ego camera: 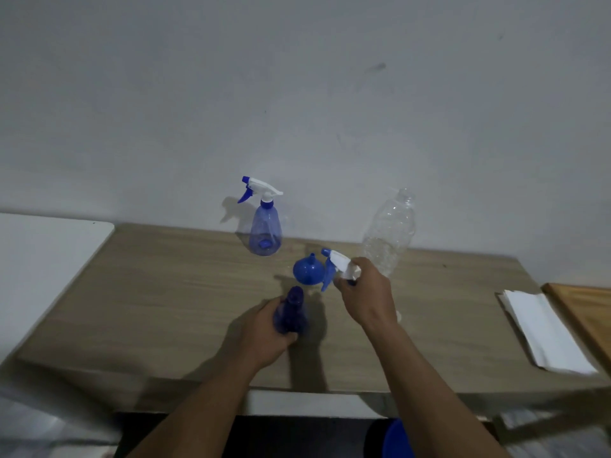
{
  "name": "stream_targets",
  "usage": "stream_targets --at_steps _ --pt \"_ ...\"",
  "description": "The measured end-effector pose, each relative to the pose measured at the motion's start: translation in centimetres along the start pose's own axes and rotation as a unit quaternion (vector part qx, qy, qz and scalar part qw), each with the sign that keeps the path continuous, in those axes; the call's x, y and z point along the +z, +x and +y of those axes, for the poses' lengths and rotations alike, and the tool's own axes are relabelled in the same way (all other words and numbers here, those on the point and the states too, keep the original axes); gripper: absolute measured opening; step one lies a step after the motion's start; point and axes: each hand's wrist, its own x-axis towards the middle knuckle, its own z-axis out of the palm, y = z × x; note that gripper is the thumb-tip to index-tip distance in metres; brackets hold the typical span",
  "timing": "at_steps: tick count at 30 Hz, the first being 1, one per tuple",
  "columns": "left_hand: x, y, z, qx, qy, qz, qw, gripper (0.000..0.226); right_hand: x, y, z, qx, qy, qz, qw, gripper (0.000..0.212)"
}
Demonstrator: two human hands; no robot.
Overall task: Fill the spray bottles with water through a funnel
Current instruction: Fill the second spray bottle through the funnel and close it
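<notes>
One grey-white wall (297, 94) fills the upper half of what we see, and below it runs a long wooden table (132, 309). A white surface (43, 259) adjoins the table's left end. Toward its right end lie a stack of white paper sheets (542, 332) and, just beside them, a wooden board (585, 312).

Against the wall stands a clear plastic bottle (390, 233), well right of a blue spray bottle (266, 233) with its white trigger head on.

Nearer us, the left hand (261, 335) curls round a second blue spray bottle (291, 312), neck bare and pointing up; we cannot tell whether its base touches the table. The right hand (367, 292), apart from the left, grips a loose trigger head (337, 262) in front of the clear bottle, hiding part of its lower body.

Between the two spray bottles the blue funnel (307, 271) rests on the table wide end down, spout up. Neither hand touches it, though the trigger head hangs just to its right.
</notes>
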Motion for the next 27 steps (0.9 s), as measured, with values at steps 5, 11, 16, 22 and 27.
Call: stream_targets --at_steps 5,11,16,22,27 --pt "0.3 0.1 -0.2 0.012 0.000 0.001 1.000 0.066 3.0 -0.4 4.1 0.093 -0.054 -0.061 0.992 0.034" --pt "0.6 0.4 -0.2 0.000 -0.007 0.013 1.000 0.068 5.3 -0.8 6.4 0.124 -0.086 -0.102 0.983 0.027" --pt "0.7 0.2 -0.2 0.006 -0.020 0.025 0.999 0.064 6.0 -0.7 6.8 0.111 -0.098 -0.117 0.982 0.027" --pt "1.0 0.0 -0.2 0.005 -0.036 0.031 0.999 0.062 5.3 -0.6 6.6 0.083 -0.121 -0.110 0.983 0.039" --pt "1.2 -0.3 -0.1 0.002 -0.015 0.043 0.999 0.064 4.4 -0.5 6.3 0.066 -0.134 -0.109 0.983 0.037"
